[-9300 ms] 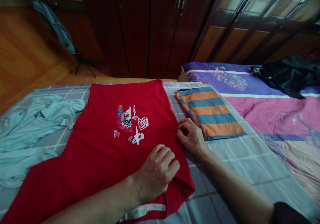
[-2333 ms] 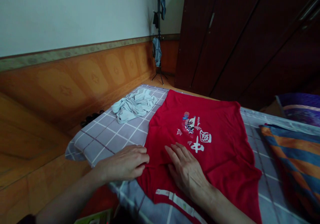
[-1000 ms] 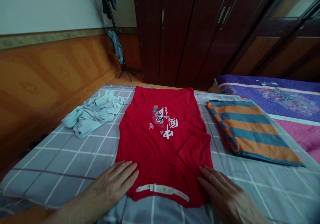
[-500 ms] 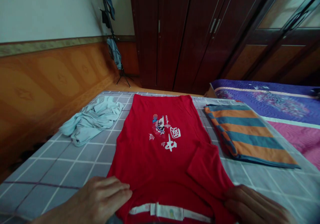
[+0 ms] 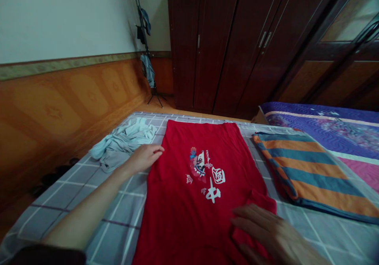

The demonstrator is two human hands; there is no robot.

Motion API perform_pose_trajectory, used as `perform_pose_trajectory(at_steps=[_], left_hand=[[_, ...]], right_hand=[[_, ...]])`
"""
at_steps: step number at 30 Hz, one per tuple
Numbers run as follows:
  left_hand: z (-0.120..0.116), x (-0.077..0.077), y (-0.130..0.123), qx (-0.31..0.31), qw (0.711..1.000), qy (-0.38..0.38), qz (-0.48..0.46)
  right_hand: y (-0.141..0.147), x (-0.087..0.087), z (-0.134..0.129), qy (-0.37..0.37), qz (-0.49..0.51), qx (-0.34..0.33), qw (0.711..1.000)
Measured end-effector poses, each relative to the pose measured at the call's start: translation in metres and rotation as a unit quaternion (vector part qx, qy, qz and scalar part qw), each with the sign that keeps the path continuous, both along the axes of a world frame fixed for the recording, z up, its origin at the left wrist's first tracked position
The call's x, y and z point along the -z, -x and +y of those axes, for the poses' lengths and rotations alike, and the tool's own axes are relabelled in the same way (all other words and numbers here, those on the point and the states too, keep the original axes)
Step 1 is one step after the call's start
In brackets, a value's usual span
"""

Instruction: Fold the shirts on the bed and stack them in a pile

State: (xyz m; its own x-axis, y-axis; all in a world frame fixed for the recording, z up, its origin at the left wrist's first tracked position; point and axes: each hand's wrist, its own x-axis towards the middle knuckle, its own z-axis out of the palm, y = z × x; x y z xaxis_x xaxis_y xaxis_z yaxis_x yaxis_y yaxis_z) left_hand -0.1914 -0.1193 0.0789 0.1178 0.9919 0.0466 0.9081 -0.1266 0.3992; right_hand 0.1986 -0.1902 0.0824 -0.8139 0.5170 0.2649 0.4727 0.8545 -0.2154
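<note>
A red T-shirt [image 5: 180,213] lies spread on the checked bed sheet, its hem toward the far edge, with white characters and a colourful print on its front. My left hand [image 5: 145,157] is at the shirt's left edge, fingers drawn together on the fabric. Over the right side, near the folded-in sleeve [image 5: 263,200], is my right hand [image 5: 266,229], slightly blurred, its fingers stretched out and a little apart. The shirt's collar is out of view at the bottom.
A crumpled pale-blue garment [image 5: 124,140] lies left on the checked bed sheet [image 5: 118,206]. A folded orange-and-blue striped garment [image 5: 316,170] lies right. Beyond are a purple-and-pink bed cover [image 5: 308,119], a coat rack [image 5: 145,36] and a dark wardrobe [image 5: 219,52].
My left hand has gone from the near left corner forward along the shirt's left edge. My right hand has left the near right corner and shifted inward. The view has tilted, hiding the collar.
</note>
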Motion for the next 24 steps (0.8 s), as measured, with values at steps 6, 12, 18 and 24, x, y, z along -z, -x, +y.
perform_pose_trajectory(at_steps=[6, 12, 18, 24], left_hand=[[0.049, 0.046, 0.019, -0.160, 0.987, -0.008, -0.013], [0.024, 0.061, 0.030, -0.136, 0.987, -0.002, -0.080], [0.009, 0.063, 0.032, -0.102, 0.983, 0.043, -0.149], [0.007, 0.053, 0.035, -0.091, 0.979, 0.090, -0.156]], right_hand=[[0.096, -0.010, 0.077, 0.092, -0.026, 0.026, 0.995], [0.182, -0.019, 0.184, 0.143, -0.010, 0.134, 0.981], [0.282, -0.015, 0.266, 0.160, -0.026, 0.191, 0.968], [0.342, 0.012, 0.313, 0.145, -0.067, 0.255, 0.954]])
